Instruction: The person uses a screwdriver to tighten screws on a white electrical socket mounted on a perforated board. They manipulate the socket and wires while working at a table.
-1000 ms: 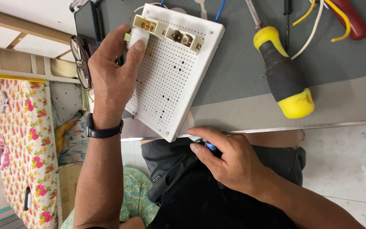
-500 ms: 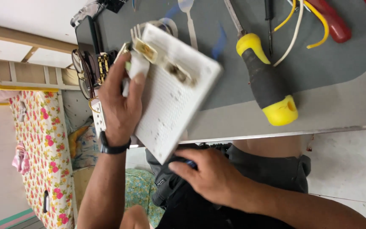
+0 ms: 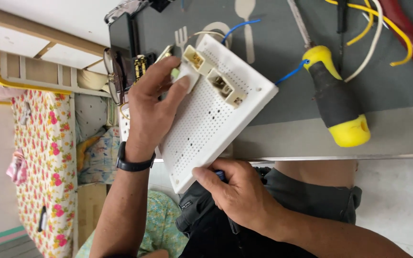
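A white perforated board (image 3: 216,114) with two cream switch modules (image 3: 213,71) fitted near its far end lies tilted over the table's front edge. My left hand (image 3: 151,107) grips the board's left side, thumb pressed on a white piece by the modules. My right hand (image 3: 235,191) touches the board's near corner and pinches a small blue item between its fingers; what the item is cannot be made out.
A yellow and black screwdriver (image 3: 335,105) lies on the grey mat (image 3: 283,67) to the right. Yellow, white and blue wires (image 3: 374,38) and a red-handled tool (image 3: 407,28) sit at the far right. Eyeglasses (image 3: 113,71) and a dark phone (image 3: 123,33) rest at the left.
The board has swung clockwise in my left hand and is steadier now. My right hand moved up to the board's near corner.
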